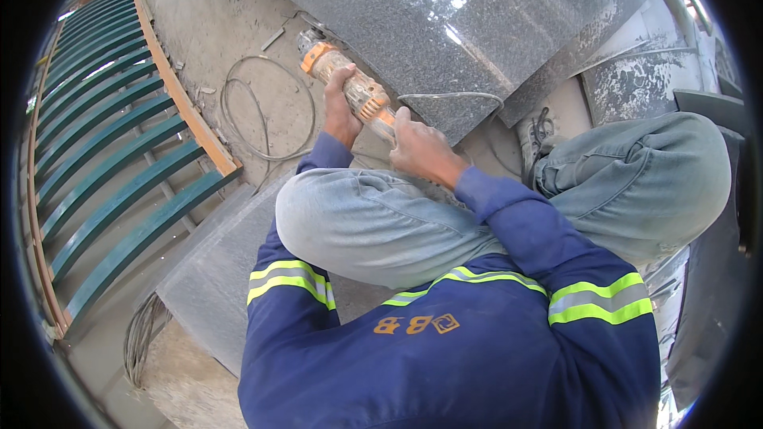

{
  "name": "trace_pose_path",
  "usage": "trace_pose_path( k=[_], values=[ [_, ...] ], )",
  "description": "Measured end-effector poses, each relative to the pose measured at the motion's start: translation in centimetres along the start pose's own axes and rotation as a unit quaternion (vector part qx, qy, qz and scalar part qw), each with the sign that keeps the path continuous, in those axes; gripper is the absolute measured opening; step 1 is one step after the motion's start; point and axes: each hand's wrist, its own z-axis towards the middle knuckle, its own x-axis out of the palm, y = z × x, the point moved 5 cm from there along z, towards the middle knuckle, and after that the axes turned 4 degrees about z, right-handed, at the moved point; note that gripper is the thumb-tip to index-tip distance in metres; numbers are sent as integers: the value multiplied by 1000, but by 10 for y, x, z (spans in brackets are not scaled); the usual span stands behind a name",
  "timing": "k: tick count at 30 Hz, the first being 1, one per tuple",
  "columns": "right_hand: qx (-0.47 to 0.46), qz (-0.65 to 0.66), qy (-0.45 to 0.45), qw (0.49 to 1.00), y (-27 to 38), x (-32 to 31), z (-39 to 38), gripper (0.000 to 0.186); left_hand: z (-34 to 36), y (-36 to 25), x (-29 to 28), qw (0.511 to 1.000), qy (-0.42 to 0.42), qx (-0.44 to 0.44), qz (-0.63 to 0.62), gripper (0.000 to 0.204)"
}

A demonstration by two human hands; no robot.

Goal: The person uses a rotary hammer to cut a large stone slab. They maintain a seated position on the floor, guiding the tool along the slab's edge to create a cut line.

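Observation:
A dusty angle grinder [364, 92] with orange bands is angled up and leftward, its head close to the edge of a dark speckled granite slab [524, 16]. My left hand [340, 111] is closed around the middle of its body. My right hand [421, 147] is closed around its rear end, lower and to the right, above my bent jeans-clad leg. A cord [453, 95] runs near the slab's edge to the right of the grinder.
A bench or rack of green slats [119, 143] with wooden rails fills the left side. Coiled cable [226, 103] lies on the dusty ground. A grey slab [211, 278] lies under me, with bundled wire [141, 345] beside it. More stacked panels [636, 83] stand at the right.

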Motion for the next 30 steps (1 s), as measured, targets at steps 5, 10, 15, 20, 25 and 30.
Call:
trace_pose_path(
  k=[5, 10, 15, 20, 25, 30],
  values=[
    [27, 12, 18, 999, 3, -2, -12, 33, -8, 2, 4, 1000, 1, 2, 14, 33],
    [16, 10, 4, 1000, 0, -2, -2, 35, 0, -1, 4, 1000, 5, 10, 16, 34],
    [13, 17, 11, 1000, -2, -1, 1, 34, 4, 0, 0, 1000, -1, -3, 8, 34],
    [10, 18, 9, 1000, 1, -3, -11, 34, -8, 1, 7, 1000, -1, 4, 16, 32],
    [6, 18, 11, 1000, -3, -2, -3, 36, -9, -3, 15, 1000, 1, 8, 9, 27],
    [24, 12, 27, 999, 0, -2, -9, 37, -6, 3, 4, 1000, 0, -9, 7, 33]
  ],
)
